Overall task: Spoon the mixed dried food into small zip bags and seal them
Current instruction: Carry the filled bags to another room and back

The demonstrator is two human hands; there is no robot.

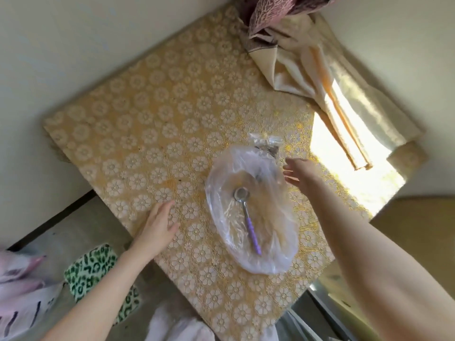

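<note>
Clear plastic bag (251, 212) lies mid-table (152, 114), spoon (247, 217) on it, small zip bag (266, 145) touching its far end. Right hand (301, 174) hovers beside the bag's far right, fingers spread, holding nothing. Left hand (157, 225) rests flat on the table, empty. Best next: pinch the zip bag's mouth open and steady it before lifting the spoon.

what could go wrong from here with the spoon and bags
1. The right hand reaches past the large clear bag; brushing its loose plastic could shift it and roll the purple-handled spoon lying on it.
2. The small zip bag is partly tucked behind the large bag, so pulling it may drag that bag along.
3. The large bag lies near the table edge, so a nudge might slide it off.
</note>
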